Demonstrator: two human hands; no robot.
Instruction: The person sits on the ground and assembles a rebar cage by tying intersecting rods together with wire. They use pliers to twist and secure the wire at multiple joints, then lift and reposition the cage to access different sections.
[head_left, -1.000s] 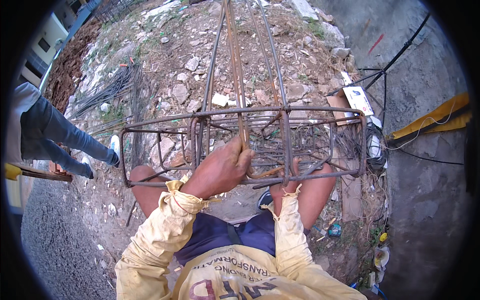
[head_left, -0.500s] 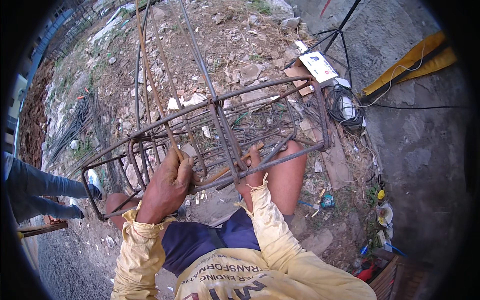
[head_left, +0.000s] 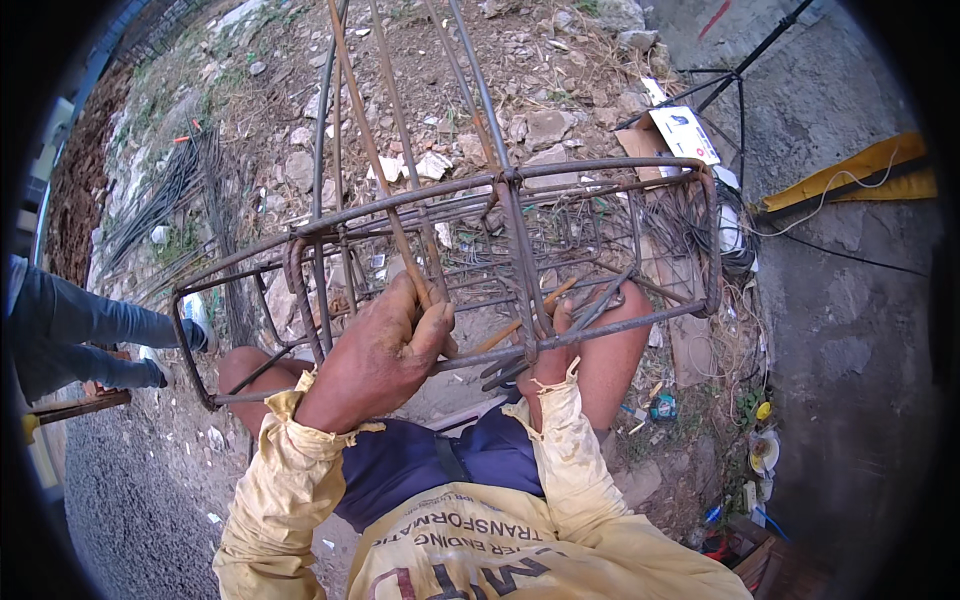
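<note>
A rusty rebar cage (head_left: 390, 205) of long steel rods and bent rectangular stirrups lies across my knees and reaches away from me. My left hand (head_left: 385, 340) is closed at the cage's near end, its thumb and fingers pinching a rusty steel rod (head_left: 372, 150) that slants down from the far side. On the right, my right hand (head_left: 550, 370) is closed below the double upright bars of the middle stirrups (head_left: 522, 265). Dark metal bars (head_left: 605, 297) run beside its raised thumb. The cage hides most of its fingers, so what they hold cannot be made out.
Another person's jeans-clad legs (head_left: 95, 325) stand at left. Bundled wire or rods (head_left: 160, 205) lie on stony ground behind them. At right are a white printed box (head_left: 685, 135), a black tripod-like stand (head_left: 740, 75), coiled cable (head_left: 737, 250) and yellow cloth (head_left: 850, 182).
The cage and both hands appear farther right in the view, partly because the view itself has shifted. Both hands keep closed at the near end of the cage.
</note>
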